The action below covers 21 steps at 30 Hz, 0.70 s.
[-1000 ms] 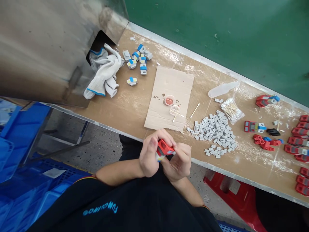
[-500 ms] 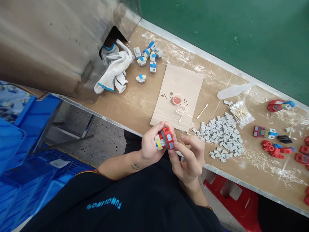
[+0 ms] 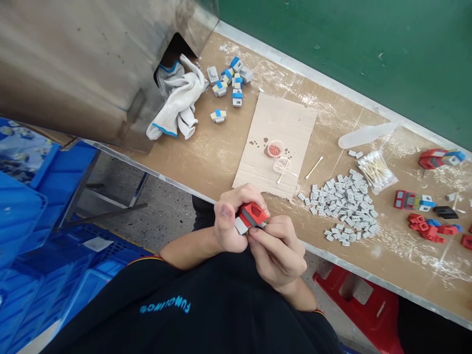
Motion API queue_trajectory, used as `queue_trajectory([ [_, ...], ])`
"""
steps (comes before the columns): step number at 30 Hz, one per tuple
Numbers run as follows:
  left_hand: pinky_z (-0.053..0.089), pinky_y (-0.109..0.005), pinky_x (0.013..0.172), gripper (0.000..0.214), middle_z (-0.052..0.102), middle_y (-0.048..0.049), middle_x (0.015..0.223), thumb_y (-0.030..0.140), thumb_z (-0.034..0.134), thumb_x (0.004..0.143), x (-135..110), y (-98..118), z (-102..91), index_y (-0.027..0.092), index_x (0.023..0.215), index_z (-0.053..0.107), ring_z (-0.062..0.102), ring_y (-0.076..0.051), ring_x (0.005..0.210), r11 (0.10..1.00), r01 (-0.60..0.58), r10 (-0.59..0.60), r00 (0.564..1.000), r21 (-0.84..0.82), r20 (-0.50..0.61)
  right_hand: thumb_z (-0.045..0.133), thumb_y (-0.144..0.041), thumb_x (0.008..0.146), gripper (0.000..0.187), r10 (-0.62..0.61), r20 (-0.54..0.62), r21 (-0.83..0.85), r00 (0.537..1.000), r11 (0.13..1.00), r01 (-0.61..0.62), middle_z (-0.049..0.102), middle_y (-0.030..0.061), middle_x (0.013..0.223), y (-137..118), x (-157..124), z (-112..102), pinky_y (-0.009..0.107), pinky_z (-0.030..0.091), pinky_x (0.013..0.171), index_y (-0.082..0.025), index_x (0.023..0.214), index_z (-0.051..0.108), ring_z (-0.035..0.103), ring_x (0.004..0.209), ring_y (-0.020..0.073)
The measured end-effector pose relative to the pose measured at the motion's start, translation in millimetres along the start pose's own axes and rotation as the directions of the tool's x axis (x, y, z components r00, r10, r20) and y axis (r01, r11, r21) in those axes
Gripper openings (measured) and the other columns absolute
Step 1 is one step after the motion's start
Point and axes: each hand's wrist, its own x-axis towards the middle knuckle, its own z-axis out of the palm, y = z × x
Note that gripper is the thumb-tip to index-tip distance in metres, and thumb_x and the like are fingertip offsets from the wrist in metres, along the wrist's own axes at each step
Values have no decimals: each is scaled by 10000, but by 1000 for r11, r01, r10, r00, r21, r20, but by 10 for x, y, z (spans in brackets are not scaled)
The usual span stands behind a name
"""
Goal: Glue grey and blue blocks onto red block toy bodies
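A small red and grey toy block piece (image 3: 251,217) sits between both hands, just below the near edge of the workbench (image 3: 206,157). My left hand (image 3: 230,221) wraps round its left side with thumb and fingers closed. My right hand (image 3: 277,248) pinches its right end from below, fingers curled. A heap of small grey bricks (image 3: 342,206) lies on the bench to the right of my hands. A cardboard sheet (image 3: 278,140) just beyond my hands carries a small cup of reddish liquid (image 3: 275,148) and a clear cup with a cotton swab (image 3: 283,166).
White work gloves (image 3: 179,101) lie at a metal housing (image 3: 84,64) at back left, beside several blue, grey and yellow block pieces (image 3: 227,83). A bag of cotton swabs (image 3: 376,169) and red assembled toys (image 3: 413,200) lie at the right. Blue crates (image 3: 33,236) stand left; a red stool (image 3: 361,305) under the bench.
The piece has been turned so its red top faces up. My right hand, half a second ago apart with fingers loose, has closed back onto the piece's right end.
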Motion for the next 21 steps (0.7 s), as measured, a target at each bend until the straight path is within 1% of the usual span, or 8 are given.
queue_trajectory([
  [3, 467, -317, 496, 612, 658, -38, 644, 584, 367, 1082, -5, 4, -14, 216, 746, 721, 609, -169, 509, 999, -43, 42, 999, 21, 16, 659, -64, 956, 390, -5, 29, 59, 1000, 998, 3, 668, 8, 781, 11, -1, -16, 340, 530, 583, -253, 1284, 752, 598, 680, 168],
  [7, 514, -310, 528, 548, 667, -34, 681, 525, 394, 1093, 2, -5, -29, 216, 786, 727, 623, -161, 542, 990, -131, 130, 991, 46, 26, 642, -112, 986, 313, 20, 85, 144, 996, 989, -32, 691, 23, 812, 7, 0, -50, 339, 545, 609, -220, 1258, 750, 614, 714, 172],
  [10, 553, -297, 552, 508, 655, -26, 701, 466, 387, 1111, 0, -35, -27, 212, 831, 727, 657, -158, 592, 975, -217, 216, 976, 43, 15, 642, -107, 973, 343, 28, 82, 143, 996, 989, -39, 706, 22, 814, 1, -3, -54, 344, 539, 589, -230, 1276, 744, 610, 690, 173],
  [12, 587, -297, 578, 488, 651, -19, 716, 445, 379, 1120, -9, -50, -28, 212, 854, 716, 686, -161, 630, 968, -246, 246, 969, 58, 14, 644, -94, 961, 368, 19, 56, 105, 998, 994, -24, 709, 19, 804, 2, -7, -44, 345, 531, 570, -234, 1287, 738, 608, 671, 172],
  [15, 619, -309, 603, 465, 687, -16, 778, 454, 379, 1123, -20, -38, -36, 215, 871, 688, 706, -159, 643, 965, -232, 230, 973, 122, 28, 638, -80, 962, 366, -10, 20, 36, 1000, 999, 10, 717, 22, 795, 9, -7, -25, 342, 520, 552, -225, 1284, 732, 604, 662, 170],
  [18, 639, -345, 672, 497, 724, -26, 823, 504, 383, 1117, -9, 1, -37, 218, 816, 657, 729, -178, 705, 953, -175, 184, 983, 246, -13, 639, -75, 963, 355, -18, 20, 3, 1000, 1000, 18, 719, 24, 789, 19, -1, -15, 342, 519, 552, -218, 1274, 733, 598, 661, 170],
  [19, 645, -365, 718, 512, 722, -28, 807, 514, 387, 1115, -2, 12, -35, 221, 792, 656, 733, -190, 741, 942, -171, 189, 981, 290, -35, 641, -74, 962, 348, -11, 24, 0, 1000, 1000, 11, 716, 24, 788, 24, 2, -13, 342, 522, 556, -217, 1265, 736, 600, 665, 172],
  [21, 642, -389, 789, 516, 703, -28, 763, 504, 404, 1113, 9, 18, -35, 230, 770, 675, 728, -204, 785, 919, -204, 236, 970, 336, -56, 643, -79, 966, 316, 7, 36, 7, 999, 1000, -7, 712, 26, 792, 32, 8, -12, 341, 527, 570, -211, 1234, 743, 608, 677, 173],
])
